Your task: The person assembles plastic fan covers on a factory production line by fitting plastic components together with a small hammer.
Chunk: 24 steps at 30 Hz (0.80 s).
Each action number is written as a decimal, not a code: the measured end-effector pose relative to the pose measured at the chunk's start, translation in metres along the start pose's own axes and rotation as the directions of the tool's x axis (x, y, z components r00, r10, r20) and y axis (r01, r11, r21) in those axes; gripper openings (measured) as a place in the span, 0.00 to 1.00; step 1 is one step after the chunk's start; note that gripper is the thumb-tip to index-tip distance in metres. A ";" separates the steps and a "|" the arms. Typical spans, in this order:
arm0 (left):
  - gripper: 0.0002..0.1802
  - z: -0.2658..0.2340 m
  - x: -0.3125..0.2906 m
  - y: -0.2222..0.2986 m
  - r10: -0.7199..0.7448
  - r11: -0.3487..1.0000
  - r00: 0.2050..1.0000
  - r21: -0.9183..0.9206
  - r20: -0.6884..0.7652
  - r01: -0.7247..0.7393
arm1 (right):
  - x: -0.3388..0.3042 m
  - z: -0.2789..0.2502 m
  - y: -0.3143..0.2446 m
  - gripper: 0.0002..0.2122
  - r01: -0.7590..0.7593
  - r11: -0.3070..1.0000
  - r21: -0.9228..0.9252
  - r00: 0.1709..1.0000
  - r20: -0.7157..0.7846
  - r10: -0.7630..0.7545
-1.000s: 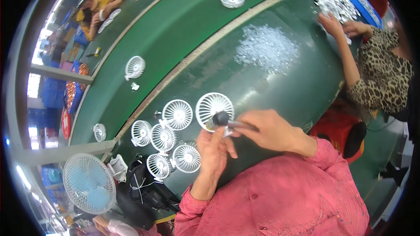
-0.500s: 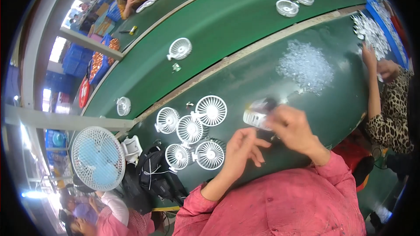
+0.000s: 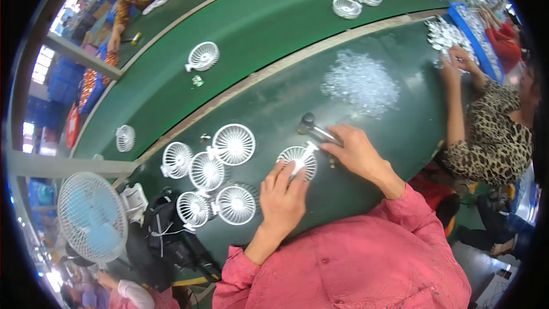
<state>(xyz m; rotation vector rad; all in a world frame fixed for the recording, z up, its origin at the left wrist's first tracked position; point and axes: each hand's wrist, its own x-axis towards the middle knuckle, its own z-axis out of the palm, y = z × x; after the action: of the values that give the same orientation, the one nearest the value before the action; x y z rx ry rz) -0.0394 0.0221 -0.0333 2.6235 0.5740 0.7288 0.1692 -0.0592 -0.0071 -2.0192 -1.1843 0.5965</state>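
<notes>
A round white plastic fan grille (image 3: 298, 160), thin ribs radiating from its hub, lies flat on the dull green table (image 3: 274, 103). The left hand (image 3: 283, 197) rests on its near edge, fingers spread and pressing it down. The right hand (image 3: 357, 151), just right of the grille, is closed around a slim metal tool (image 3: 313, 129) with a dark rounded head. Five similar grilles (image 3: 211, 174) lie clustered to the left.

Bare green table (image 3: 394, 137) lies open at three o'clock of the right hand (image 3: 357, 154). At nine o'clock of the left hand (image 3: 281, 197), five white fan grilles (image 3: 213, 174) crowd the way. A heap of clear parts (image 3: 361, 83) blocks twelve o'clock.
</notes>
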 end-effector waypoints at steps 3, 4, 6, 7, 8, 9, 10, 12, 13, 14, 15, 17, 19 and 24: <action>0.20 0.004 -0.001 0.001 0.018 1.000 1.000 0.026 -0.001 -0.018 | -0.017 -0.013 -0.010 0.15 -0.023 0.981 0.193 0.997 -0.073 0.038; 0.20 0.003 -0.002 0.001 0.014 1.000 1.000 0.020 0.003 -0.014 | -0.021 -0.017 -0.016 0.15 0.021 0.966 0.259 0.993 -0.116 0.009; 0.20 0.004 -0.003 0.001 0.012 1.000 1.000 0.017 -0.001 -0.012 | -0.036 -0.021 -0.023 0.14 0.147 0.974 0.171 0.973 -0.204 -0.111; 0.20 0.004 -0.002 0.002 0.013 1.000 1.000 0.012 0.001 -0.013 | -0.044 -0.021 -0.023 0.14 0.192 0.978 0.081 0.953 -0.253 -0.166; 0.20 0.005 -0.002 0.003 0.011 1.000 1.000 0.014 0.005 -0.011 | -0.051 -0.020 -0.024 0.14 0.232 0.973 -0.009 0.929 -0.294 -0.225; 0.20 0.004 -0.003 0.004 0.009 1.000 1.000 0.016 0.009 -0.009 | -0.054 -0.011 -0.021 0.12 0.293 0.956 -0.024 0.910 -0.300 -0.287; 0.20 0.005 -0.002 0.005 0.004 1.000 1.000 0.016 0.006 -0.004 | -0.056 -0.006 -0.017 0.11 0.225 0.962 -0.153 0.961 -0.125 -0.245; 0.19 0.003 -0.001 0.009 0.023 1.000 1.000 0.017 0.014 -0.023 | -0.056 0.009 0.009 0.08 0.180 0.970 -0.164 0.980 -0.056 -0.191; 0.19 0.001 -0.002 0.009 0.023 0.999 1.000 0.034 0.019 -0.024 | -0.052 0.009 0.016 0.07 0.166 0.974 -0.155 0.979 -0.097 -0.182; 0.18 -0.003 -0.004 0.010 0.014 0.999 0.999 0.046 0.044 -0.016 | -0.047 0.005 0.023 0.08 0.152 0.977 -0.147 0.976 -0.137 -0.172; 0.19 -0.005 -0.006 0.009 0.009 1.000 0.998 0.030 0.057 -0.010 | -0.042 -0.002 0.027 0.10 0.081 0.994 -0.071 0.980 -0.175 -0.092; 0.19 -0.014 -0.009 0.009 -0.010 1.000 0.996 0.002 0.085 0.010 | -0.035 -0.018 0.029 0.13 -0.083 0.995 0.063 0.974 -0.206 0.094; 0.19 -0.020 -0.009 0.009 0.000 1.000 0.996 -0.005 0.086 0.001 | -0.028 -0.026 0.047 0.12 -0.143 0.990 0.000 0.945 -0.297 0.136; 0.16 -0.022 -0.009 0.008 -0.067 0.992 0.998 -0.107 0.009 0.067 | -0.008 -0.028 0.071 0.08 -0.083 0.976 -0.200 0.923 -0.386 -0.001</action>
<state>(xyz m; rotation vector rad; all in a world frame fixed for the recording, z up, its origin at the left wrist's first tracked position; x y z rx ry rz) -0.0565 0.0162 -0.0164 2.4942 0.6009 0.7116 0.2234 -0.0991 -0.0435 -2.2161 -0.9999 0.0794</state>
